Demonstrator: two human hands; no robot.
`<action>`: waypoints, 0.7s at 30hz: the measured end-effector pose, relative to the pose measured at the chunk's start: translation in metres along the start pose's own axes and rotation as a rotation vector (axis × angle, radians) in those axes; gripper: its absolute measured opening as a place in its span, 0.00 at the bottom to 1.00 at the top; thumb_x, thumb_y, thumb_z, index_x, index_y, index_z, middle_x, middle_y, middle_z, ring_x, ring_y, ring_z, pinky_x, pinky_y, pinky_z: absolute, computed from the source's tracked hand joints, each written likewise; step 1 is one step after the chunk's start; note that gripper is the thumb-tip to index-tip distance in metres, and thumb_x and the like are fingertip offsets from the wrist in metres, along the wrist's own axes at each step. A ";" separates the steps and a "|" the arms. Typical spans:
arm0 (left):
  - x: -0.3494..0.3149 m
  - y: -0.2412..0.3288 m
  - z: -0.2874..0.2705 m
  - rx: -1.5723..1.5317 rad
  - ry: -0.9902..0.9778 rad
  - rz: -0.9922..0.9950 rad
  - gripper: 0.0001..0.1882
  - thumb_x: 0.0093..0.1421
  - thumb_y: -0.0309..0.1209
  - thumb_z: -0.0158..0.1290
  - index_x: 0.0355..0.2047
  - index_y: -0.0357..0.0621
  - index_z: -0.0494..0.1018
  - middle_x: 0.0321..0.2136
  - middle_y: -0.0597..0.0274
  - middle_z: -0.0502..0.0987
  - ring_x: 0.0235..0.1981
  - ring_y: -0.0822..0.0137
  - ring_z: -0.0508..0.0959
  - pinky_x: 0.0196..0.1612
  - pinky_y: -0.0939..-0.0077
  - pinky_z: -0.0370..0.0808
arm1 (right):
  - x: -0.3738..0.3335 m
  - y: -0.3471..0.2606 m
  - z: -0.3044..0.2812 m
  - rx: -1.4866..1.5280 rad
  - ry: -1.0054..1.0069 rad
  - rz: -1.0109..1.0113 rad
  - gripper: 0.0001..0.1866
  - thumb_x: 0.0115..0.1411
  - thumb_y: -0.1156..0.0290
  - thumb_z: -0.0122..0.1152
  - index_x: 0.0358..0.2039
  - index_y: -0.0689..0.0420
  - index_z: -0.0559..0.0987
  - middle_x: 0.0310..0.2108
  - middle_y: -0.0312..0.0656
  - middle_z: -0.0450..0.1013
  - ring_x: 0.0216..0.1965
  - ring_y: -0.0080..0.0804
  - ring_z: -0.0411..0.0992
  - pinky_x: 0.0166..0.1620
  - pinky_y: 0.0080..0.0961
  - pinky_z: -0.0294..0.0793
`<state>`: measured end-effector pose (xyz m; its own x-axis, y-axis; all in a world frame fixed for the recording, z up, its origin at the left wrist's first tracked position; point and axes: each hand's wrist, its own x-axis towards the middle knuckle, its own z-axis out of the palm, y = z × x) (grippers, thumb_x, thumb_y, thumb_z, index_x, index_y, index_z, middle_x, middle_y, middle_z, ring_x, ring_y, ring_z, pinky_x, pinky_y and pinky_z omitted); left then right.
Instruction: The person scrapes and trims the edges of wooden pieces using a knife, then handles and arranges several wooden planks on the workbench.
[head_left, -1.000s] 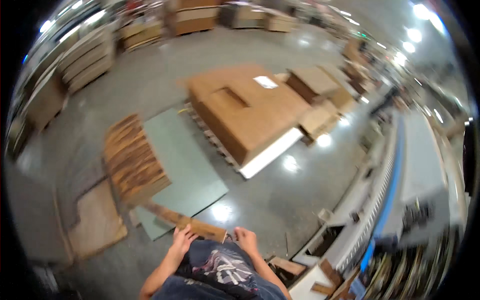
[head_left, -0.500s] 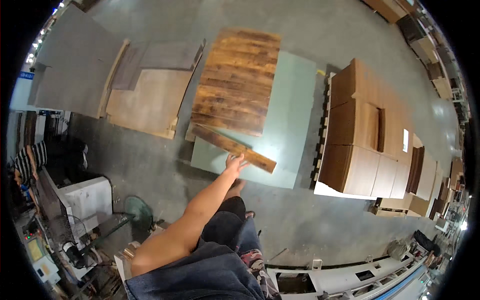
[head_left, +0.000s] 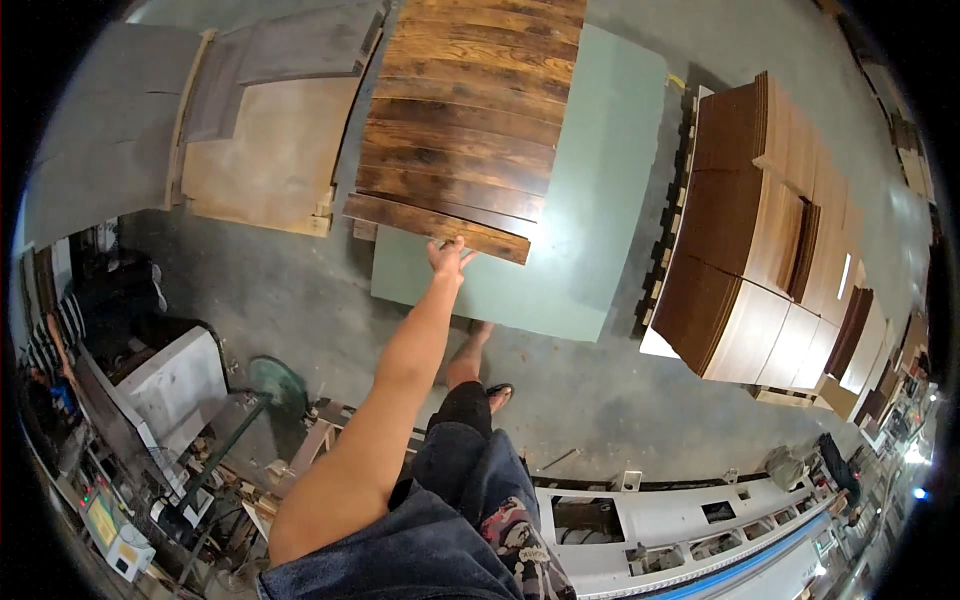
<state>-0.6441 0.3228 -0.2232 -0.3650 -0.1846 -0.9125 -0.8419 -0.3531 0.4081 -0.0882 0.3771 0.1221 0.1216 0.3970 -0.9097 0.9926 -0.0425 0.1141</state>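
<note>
My left hand [head_left: 449, 259] is closed on the near edge of a dark brown wood plank [head_left: 405, 219], around its middle. This plank slants a little, its right end nearer to me, close against the near side of several matching planks [head_left: 460, 120] laid edge to edge. A narrow wedge-shaped gap shows between the held plank and the row toward the right. Beneath them lies a large pale green sheet [head_left: 610, 190], bare along its right and near sides. My right hand is out of view.
To the right stands a tall stack of brown panels [head_left: 735, 235] on a pallet. Tan and grey boards [head_left: 260, 150] lie on the left. Lower left are a green round-based stand [head_left: 277, 388] and machinery; a long white machine [head_left: 590, 500] runs along the lower right.
My left hand has pushed the plank away from me, up to the row, and turned it more nearly parallel. The view has shifted, and one foot now shows beside the green sheet.
</note>
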 end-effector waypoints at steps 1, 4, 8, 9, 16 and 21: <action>0.002 -0.001 0.000 0.001 0.002 -0.005 0.49 0.65 0.22 0.53 0.72 0.55 0.29 0.65 0.46 0.61 0.53 0.49 0.77 0.52 0.55 0.83 | -0.002 -0.002 0.000 -0.003 -0.007 0.004 0.21 0.66 0.56 0.51 0.39 0.60 0.84 0.36 0.53 0.81 0.41 0.50 0.80 0.44 0.43 0.77; 0.007 -0.005 0.005 0.125 0.056 -0.045 0.49 0.66 0.23 0.53 0.73 0.57 0.28 0.65 0.46 0.62 0.50 0.48 0.79 0.51 0.54 0.82 | -0.008 -0.004 -0.001 -0.003 -0.009 0.022 0.21 0.66 0.56 0.51 0.39 0.60 0.84 0.36 0.53 0.81 0.41 0.50 0.80 0.44 0.43 0.77; 0.032 -0.004 0.000 0.014 0.118 0.060 0.49 0.66 0.21 0.53 0.73 0.57 0.29 0.65 0.46 0.62 0.48 0.47 0.80 0.50 0.52 0.81 | -0.010 -0.009 -0.002 -0.009 -0.034 0.019 0.21 0.66 0.56 0.51 0.39 0.60 0.84 0.36 0.53 0.81 0.41 0.51 0.80 0.44 0.44 0.77; 0.030 -0.008 0.010 0.009 0.132 0.088 0.49 0.66 0.20 0.53 0.74 0.56 0.30 0.65 0.45 0.62 0.48 0.47 0.80 0.50 0.52 0.81 | -0.011 -0.009 -0.001 -0.005 -0.029 0.032 0.21 0.66 0.56 0.51 0.39 0.60 0.84 0.36 0.53 0.81 0.41 0.51 0.80 0.44 0.44 0.77; 0.042 -0.010 0.027 0.052 0.104 -0.023 0.48 0.64 0.16 0.51 0.74 0.54 0.34 0.64 0.45 0.61 0.52 0.50 0.78 0.50 0.57 0.84 | -0.018 -0.006 0.008 0.014 -0.033 0.054 0.20 0.66 0.57 0.51 0.39 0.60 0.84 0.37 0.53 0.81 0.42 0.51 0.80 0.44 0.44 0.77; 0.063 0.000 0.013 0.033 0.189 -0.064 0.49 0.67 0.24 0.53 0.74 0.70 0.32 0.67 0.54 0.64 0.49 0.50 0.82 0.44 0.62 0.78 | -0.023 -0.008 0.015 0.012 -0.065 0.038 0.20 0.66 0.57 0.51 0.39 0.60 0.84 0.37 0.54 0.81 0.42 0.51 0.80 0.44 0.44 0.77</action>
<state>-0.6724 0.3228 -0.2805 -0.2315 -0.3329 -0.9141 -0.8745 -0.3404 0.3455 -0.0984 0.3545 0.1367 0.1593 0.3347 -0.9288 0.9871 -0.0674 0.1451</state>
